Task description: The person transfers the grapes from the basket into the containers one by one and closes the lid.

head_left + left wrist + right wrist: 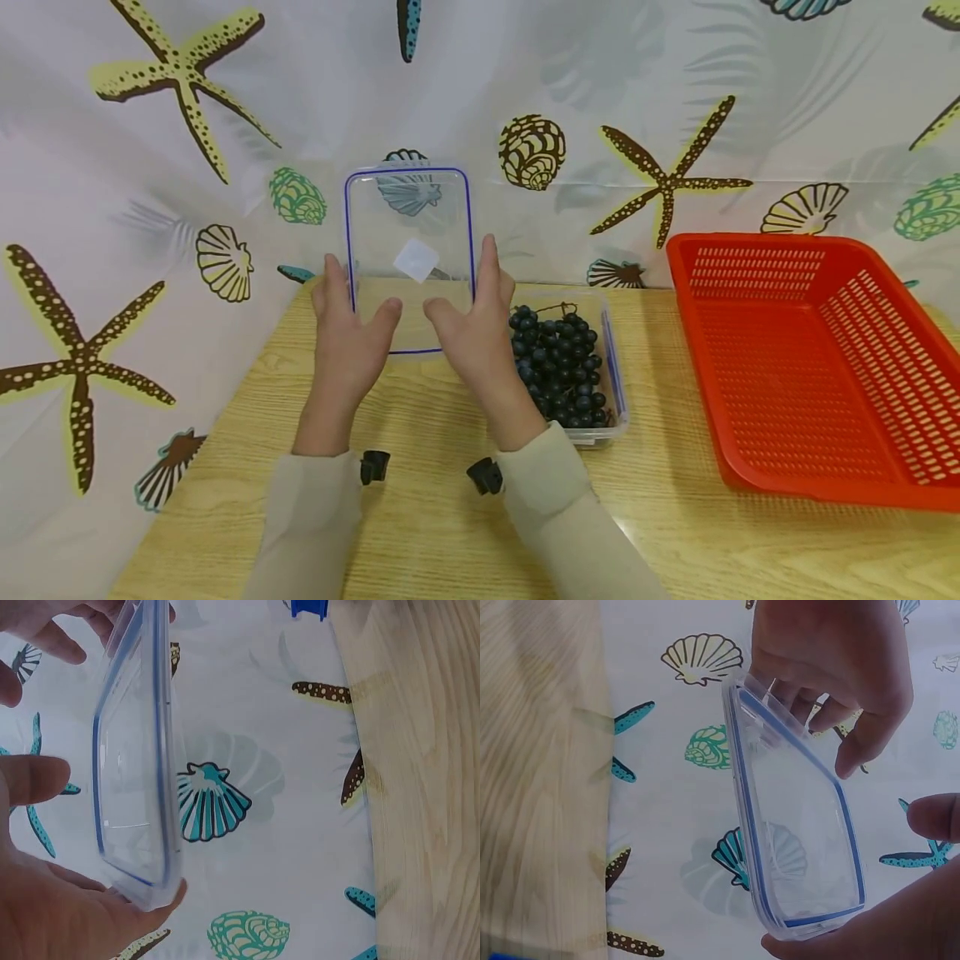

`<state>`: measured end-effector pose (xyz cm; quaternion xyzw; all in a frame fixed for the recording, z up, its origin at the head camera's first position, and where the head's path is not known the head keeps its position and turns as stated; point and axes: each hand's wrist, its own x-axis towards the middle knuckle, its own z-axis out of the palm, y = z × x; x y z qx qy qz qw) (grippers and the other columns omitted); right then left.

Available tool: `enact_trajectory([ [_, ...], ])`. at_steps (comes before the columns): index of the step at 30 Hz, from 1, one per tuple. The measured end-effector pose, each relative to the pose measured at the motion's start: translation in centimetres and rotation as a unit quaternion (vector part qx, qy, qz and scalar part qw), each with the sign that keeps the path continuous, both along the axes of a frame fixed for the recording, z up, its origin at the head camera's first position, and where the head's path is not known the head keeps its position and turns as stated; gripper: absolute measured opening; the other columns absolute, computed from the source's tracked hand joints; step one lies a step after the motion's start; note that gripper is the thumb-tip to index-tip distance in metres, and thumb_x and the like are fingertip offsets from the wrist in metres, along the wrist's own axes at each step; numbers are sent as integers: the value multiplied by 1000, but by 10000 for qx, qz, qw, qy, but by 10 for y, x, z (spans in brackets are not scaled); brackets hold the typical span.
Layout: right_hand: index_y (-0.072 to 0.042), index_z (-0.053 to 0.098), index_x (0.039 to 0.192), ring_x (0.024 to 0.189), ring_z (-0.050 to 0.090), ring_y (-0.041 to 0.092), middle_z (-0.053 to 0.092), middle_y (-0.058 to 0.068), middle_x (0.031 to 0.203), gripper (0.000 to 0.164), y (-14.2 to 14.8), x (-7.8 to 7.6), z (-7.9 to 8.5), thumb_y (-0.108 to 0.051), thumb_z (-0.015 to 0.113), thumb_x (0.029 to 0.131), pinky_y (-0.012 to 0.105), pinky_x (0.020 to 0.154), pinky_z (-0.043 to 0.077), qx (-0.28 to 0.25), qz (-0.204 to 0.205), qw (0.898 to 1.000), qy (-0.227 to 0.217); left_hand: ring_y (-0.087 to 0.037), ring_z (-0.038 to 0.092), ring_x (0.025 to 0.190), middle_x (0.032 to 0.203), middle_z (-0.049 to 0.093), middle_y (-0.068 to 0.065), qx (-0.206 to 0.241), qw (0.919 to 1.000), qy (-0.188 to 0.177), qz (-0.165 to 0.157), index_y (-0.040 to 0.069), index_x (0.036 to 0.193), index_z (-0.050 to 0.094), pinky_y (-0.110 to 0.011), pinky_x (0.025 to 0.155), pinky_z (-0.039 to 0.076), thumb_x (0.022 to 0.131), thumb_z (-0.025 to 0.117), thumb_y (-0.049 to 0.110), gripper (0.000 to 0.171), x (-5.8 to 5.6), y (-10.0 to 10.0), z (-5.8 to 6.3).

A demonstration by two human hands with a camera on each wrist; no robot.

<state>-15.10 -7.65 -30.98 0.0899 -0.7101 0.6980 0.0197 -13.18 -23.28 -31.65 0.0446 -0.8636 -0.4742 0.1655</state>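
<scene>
Both hands hold a clear plastic lid with a blue seal upright above the table. A white diamond-shaped sticker shows on it. At its left edge is my left hand, at its right edge my right hand. In the wrist views, the lid has fingers at its edges and behind it, with the thumbs off its face. Dark grapes fill a clear container just right of my right hand, which hides the container's left side.
A red plastic basket with slotted walls stands on the right of the wooden table. Behind the table hangs a white cloth printed with starfish and shells.
</scene>
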Motion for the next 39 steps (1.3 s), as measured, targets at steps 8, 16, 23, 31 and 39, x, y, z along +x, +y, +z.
enact_trajectory([
  [8,-15,9,164,134,37,30,22,15,155,94,9,-2,7,-14,64,88,43,108,36,-87,-258,9995,-155,-27,26,146,158,18,-20,473,9948,893,85,4,162,8,-47,116,23,94,62,21,89,-2,14,-2],
  [16,-19,11,165,136,36,33,25,15,155,94,19,-3,10,-15,63,87,46,109,33,5,-353,9992,-183,-29,37,139,151,21,-22,845,9870,1342,-246,3,162,10,-48,111,30,90,63,19,92,-4,23,-3],
  [23,-29,2,164,152,10,24,6,0,169,95,33,1,14,-18,62,92,55,114,25,248,156,9993,-236,-24,35,141,154,20,-16,981,9822,1462,-651,9,163,8,-49,110,33,93,63,22,90,-3,25,-4],
  [31,-30,-6,163,153,3,18,-1,-3,168,97,66,2,10,-15,60,93,54,115,22,394,709,9966,141,-24,27,147,162,11,-12,983,9709,1715,-1352,6,163,8,-40,118,21,95,62,21,89,-1,32,-3],
  [39,-24,-8,162,151,0,9,-7,-3,168,98,104,5,6,-5,55,90,49,119,15,695,1033,9905,583,-22,27,145,160,19,-12,767,9671,1828,-1594,7,162,21,-43,118,21,96,62,19,79,1,42,-3],
])
